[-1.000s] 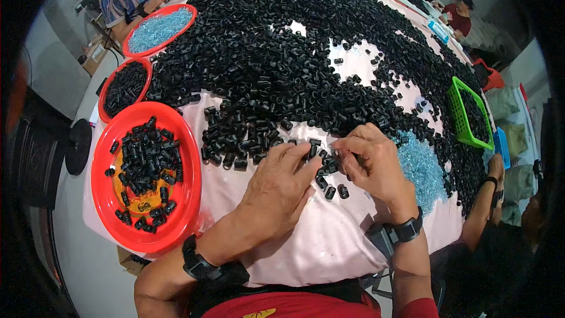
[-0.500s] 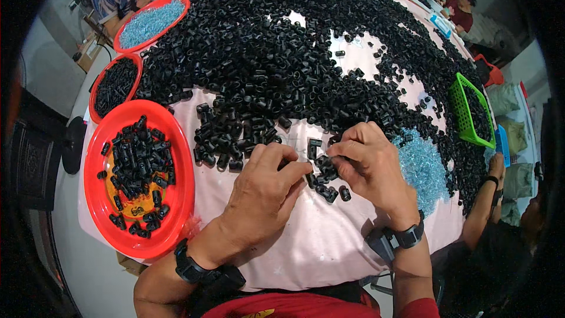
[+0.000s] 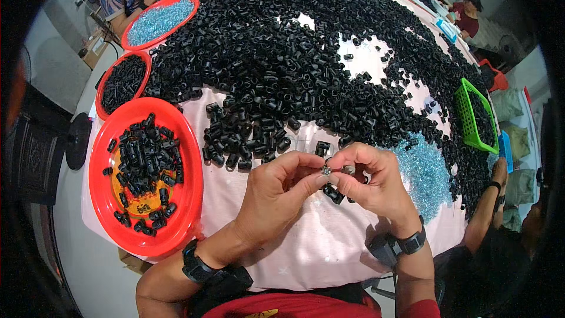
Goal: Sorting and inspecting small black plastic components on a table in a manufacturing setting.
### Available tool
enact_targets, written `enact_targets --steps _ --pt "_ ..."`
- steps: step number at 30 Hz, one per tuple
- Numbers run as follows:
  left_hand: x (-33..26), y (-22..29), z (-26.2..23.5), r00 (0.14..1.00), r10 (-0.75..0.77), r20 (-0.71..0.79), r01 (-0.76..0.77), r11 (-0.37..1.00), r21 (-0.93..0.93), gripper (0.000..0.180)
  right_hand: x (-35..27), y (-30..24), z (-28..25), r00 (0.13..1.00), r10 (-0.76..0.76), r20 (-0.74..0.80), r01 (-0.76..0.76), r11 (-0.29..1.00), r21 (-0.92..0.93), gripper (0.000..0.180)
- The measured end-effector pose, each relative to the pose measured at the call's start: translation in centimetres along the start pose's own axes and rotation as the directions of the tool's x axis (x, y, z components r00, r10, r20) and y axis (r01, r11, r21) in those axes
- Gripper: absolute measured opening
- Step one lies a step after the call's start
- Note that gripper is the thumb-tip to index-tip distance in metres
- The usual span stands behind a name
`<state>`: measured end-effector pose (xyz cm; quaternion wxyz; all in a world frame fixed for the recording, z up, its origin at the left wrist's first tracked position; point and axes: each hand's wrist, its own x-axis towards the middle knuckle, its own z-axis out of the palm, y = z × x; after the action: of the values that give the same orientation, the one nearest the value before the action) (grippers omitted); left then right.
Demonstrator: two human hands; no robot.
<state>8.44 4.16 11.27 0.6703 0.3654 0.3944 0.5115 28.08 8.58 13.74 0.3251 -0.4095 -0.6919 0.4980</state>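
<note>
My left hand (image 3: 276,185) and my right hand (image 3: 376,185) meet at the fingertips above the pink cloth. Thumb and forefinger of each are pinched together. Between them a small shiny piece (image 3: 326,171) shows, mostly covered by the fingers, so I cannot make out its kind or which hand grips it. Just beyond the fingertips a black hollow plastic piece (image 3: 322,148) lies on the cloth. Several more black pieces (image 3: 333,194) lie under my right hand, partly hidden.
A great heap of black plastic pieces (image 3: 265,59) covers the far table. A red oval tray (image 3: 191,200) holding such pieces stands left. Beyond are a red bowl of thin black parts (image 3: 123,82) and a red tray (image 3: 191,12). Clear bluish bits (image 3: 421,171) and a green basket (image 3: 465,112) lie right; co-workers sit around.
Both hands have come together, fingertips now touching around a small shiny piece. Before, they were apart over the loose black pieces. The view has shifted slightly, moving the trays rightward.
</note>
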Motion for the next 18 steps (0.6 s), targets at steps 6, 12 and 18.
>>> enact_targets --steps 6,12,18 --pt "-0.3 0.6 -0.5 0.999 -0.042 -0.035 0.045 0.994 0.098 0.015 0.1 -1.0 0.0 1.000 -0.016 0.021 0.019 0.986 -0.165 0.016" --pt "-0.2 0.6 -0.2 0.998 -0.019 -0.067 0.024 0.997 0.069 0.014 0.1 -1.2 0.0 0.998 0.012 0.060 0.000 0.978 -0.207 0.016" --pt "-0.2 0.7 -0.3 0.999 0.009 -0.049 0.003 0.972 0.236 0.018 0.3 -1.3 -0.1 0.989 -0.086 0.117 0.116 0.954 -0.276 0.013"
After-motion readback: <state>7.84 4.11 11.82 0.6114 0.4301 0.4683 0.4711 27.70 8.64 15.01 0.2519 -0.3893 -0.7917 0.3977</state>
